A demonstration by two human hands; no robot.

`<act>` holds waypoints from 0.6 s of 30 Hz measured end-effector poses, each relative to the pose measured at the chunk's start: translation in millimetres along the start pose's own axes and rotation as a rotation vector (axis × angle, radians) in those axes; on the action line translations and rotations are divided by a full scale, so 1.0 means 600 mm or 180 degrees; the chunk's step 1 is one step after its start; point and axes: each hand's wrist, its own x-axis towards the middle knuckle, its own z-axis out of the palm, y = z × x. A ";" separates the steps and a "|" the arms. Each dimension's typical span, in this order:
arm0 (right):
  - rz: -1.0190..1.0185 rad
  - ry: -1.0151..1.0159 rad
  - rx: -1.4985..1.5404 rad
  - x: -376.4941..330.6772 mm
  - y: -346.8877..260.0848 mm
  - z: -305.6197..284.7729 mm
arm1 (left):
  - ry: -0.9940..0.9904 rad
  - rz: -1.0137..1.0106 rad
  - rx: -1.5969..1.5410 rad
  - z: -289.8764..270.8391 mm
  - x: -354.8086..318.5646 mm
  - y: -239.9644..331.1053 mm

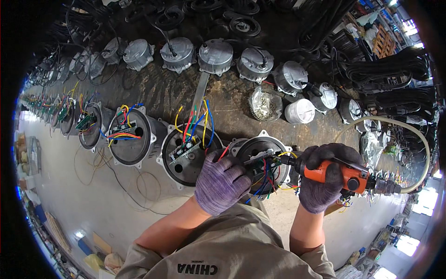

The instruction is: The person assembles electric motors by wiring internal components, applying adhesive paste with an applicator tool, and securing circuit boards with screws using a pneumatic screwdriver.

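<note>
In purple-grey gloves, both my hands are at a round metal motor housing (265, 138) at the bench's near edge. My right hand (325, 179) is wrapped round an orange air screwdriver (355, 183), whose dark nose points left into the housing. A green circuit board with red, blue and yellow wires (265, 173) sits inside, partly covered. Curled at the housing's left rim is my left hand (222, 183), its fingertips closed and turned from view; what they hold is hidden. Just left of it stands another open housing (179, 171) with a board and upright wires.
More open housings (132, 137) line the near edge leftward. Silver motor covers (216, 56) with black cables stand farther back. A bag of small screws (265, 106) lies by a white tub (299, 111). A pale air hose (426, 153) loops at right; coiled black cables (390, 69) lie beyond.
</note>
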 end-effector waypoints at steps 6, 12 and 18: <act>-0.0050 0.0135 0.0009 -0.005 -0.001 0.005 | -0.0021 -0.0009 -0.0059 -0.001 0.001 0.000; -0.0003 0.0120 0.0014 -0.005 -0.004 0.008 | 0.0002 0.0006 -0.0009 0.002 -0.001 -0.001; -0.0006 0.0165 0.0032 -0.005 0.002 0.006 | -0.0071 -0.0022 -0.0011 -0.001 -0.003 -0.001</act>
